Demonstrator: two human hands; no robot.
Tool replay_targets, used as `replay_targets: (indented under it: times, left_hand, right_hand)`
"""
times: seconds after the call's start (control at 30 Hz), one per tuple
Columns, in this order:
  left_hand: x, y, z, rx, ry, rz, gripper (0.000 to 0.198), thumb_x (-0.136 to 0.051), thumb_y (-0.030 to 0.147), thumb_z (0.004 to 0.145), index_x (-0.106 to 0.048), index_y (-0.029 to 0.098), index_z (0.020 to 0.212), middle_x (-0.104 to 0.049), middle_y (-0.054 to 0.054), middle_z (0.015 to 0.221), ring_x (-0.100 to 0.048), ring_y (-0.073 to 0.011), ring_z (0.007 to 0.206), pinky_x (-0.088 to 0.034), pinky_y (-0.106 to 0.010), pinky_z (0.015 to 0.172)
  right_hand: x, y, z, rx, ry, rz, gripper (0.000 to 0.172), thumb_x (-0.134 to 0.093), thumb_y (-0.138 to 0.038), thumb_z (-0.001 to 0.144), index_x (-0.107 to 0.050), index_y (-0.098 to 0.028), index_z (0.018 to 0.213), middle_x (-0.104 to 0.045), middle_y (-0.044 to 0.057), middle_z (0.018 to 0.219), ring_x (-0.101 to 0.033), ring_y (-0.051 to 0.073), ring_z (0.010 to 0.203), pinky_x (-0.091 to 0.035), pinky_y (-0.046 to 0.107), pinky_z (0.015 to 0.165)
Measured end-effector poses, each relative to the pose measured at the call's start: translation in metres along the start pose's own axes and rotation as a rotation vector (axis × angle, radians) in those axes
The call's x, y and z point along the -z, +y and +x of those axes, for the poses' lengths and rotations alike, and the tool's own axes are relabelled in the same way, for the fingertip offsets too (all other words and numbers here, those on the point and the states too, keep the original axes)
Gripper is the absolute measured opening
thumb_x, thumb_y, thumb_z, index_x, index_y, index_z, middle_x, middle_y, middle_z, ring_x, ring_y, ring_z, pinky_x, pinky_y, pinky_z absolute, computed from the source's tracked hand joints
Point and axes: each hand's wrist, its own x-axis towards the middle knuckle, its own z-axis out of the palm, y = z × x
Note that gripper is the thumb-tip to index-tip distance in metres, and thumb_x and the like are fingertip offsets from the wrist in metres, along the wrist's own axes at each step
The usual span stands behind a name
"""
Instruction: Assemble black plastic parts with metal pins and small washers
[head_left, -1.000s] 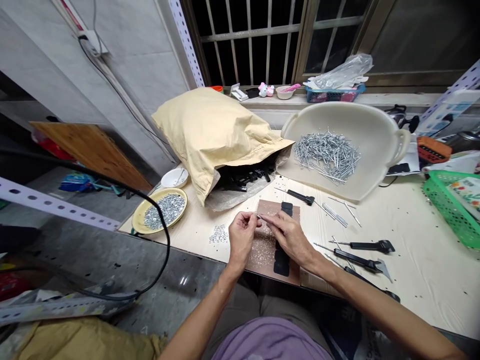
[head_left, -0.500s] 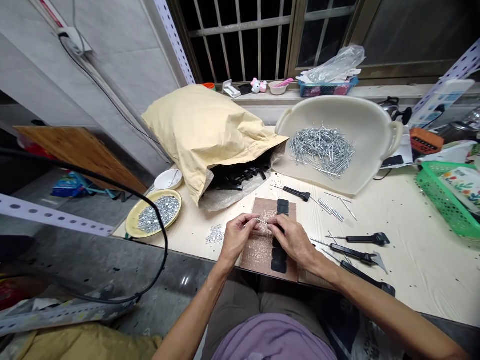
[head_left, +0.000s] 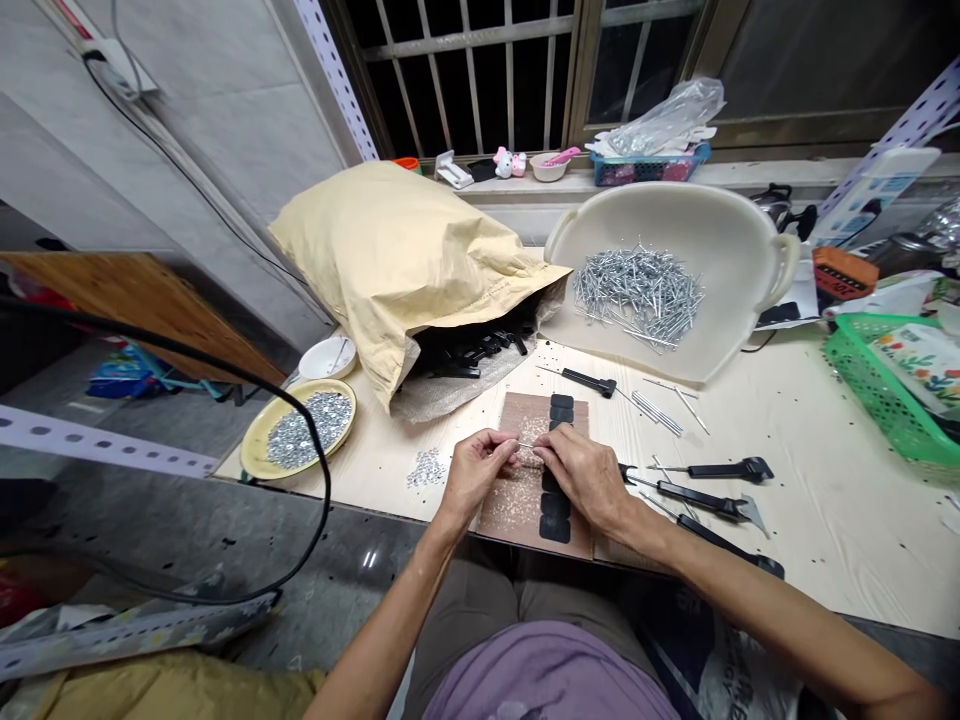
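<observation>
A thin metal rod (head_left: 527, 445) spans the gap between my two hands, above a brown board (head_left: 514, 505). My left hand (head_left: 478, 472) is closed, thumb and fingertips pinching at the rod's left end; any small piece there is too tiny to make out. My right hand (head_left: 585, 470) is closed round the other side of the rod. A black forked end (head_left: 627, 472) sticks out past that hand, in line with the rod; the part between is hidden. Black rounded pads (head_left: 555, 515) run in a strip along the board, partly under my right hand.
Black-handled tools (head_left: 731, 468) and loose rods (head_left: 656, 412) lie to the right. Small metal pieces (head_left: 426, 468) lie left of the board, near a yellow plate (head_left: 255, 440). Behind stand a yellow sack (head_left: 405, 250) of black parts and a white basin (head_left: 720, 230) with metal rods.
The black forked end now shows beyond my right hand. Both hands stay close together over the board. The whole view has shifted slightly, with the scene moving left and up.
</observation>
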Motion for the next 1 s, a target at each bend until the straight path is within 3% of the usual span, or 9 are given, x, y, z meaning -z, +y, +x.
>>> replay_targets:
  times: [0.2,0.47,0.63,0.9,1.0]
  left_hand:
    - [-0.0001,0.0005,0.0003,-0.042,0.011,0.041,0.028,-0.073,0.035,0.069,-0.067,0.012,0.086,-0.066,-0.002,0.067,-0.062,-0.0123,0.060,-0.052,-0.024,0.061]
    - [-0.0005,0.0006,0.0007,-0.026,0.005,0.009,0.030,-0.072,0.036,0.069,-0.067,0.012,0.086,-0.064,-0.001,0.065,-0.061,-0.0119,0.059,-0.051,-0.023,0.059]
    - [0.0002,-0.0014,0.0013,-0.027,0.003,0.000,0.029,-0.072,0.035,0.070,-0.067,0.012,0.086,-0.064,-0.001,0.064,-0.061,-0.0113,0.058,-0.050,-0.022,0.058]
    - [0.0014,-0.0020,0.0027,0.000,-0.006,0.014,0.029,-0.073,0.034,0.069,-0.067,0.011,0.086,-0.065,-0.002,0.066,-0.062,-0.0118,0.061,-0.051,-0.024,0.062]
    - [-0.0010,-0.0032,0.0040,-0.001,0.037,-0.026,0.026,-0.074,0.033,0.068,-0.066,0.012,0.082,-0.064,0.000,0.063,-0.061,-0.0106,0.057,-0.050,-0.022,0.059]
  right_hand:
    - [-0.0048,0.0080,0.0058,-0.014,-0.066,0.205,0.018,-0.045,-0.033,0.093,-0.056,-0.021,0.085,-0.059,0.003,0.083,-0.056,0.016,0.076,-0.043,0.028,0.068]
    - [-0.0031,0.0053,0.0032,0.037,-0.016,0.212,0.014,-0.046,-0.030,0.092,-0.058,-0.022,0.094,-0.054,0.004,0.089,-0.055,0.018,0.082,-0.047,0.031,0.073]
    - [-0.0029,0.0019,-0.0001,0.078,-0.010,0.097,0.019,-0.039,-0.029,0.095,-0.058,-0.023,0.096,-0.055,0.005,0.089,-0.056,0.018,0.080,-0.047,0.031,0.071]
    - [-0.0080,0.0100,0.0060,-0.021,-0.126,0.093,0.023,-0.040,-0.035,0.095,-0.057,-0.023,0.085,-0.062,0.001,0.083,-0.058,0.016,0.076,-0.040,0.027,0.063]
    - [-0.0054,0.0054,0.0066,-0.053,-0.099,0.096,0.018,-0.048,-0.039,0.092,-0.056,-0.024,0.093,-0.064,0.000,0.087,-0.059,0.016,0.077,-0.039,0.026,0.063]
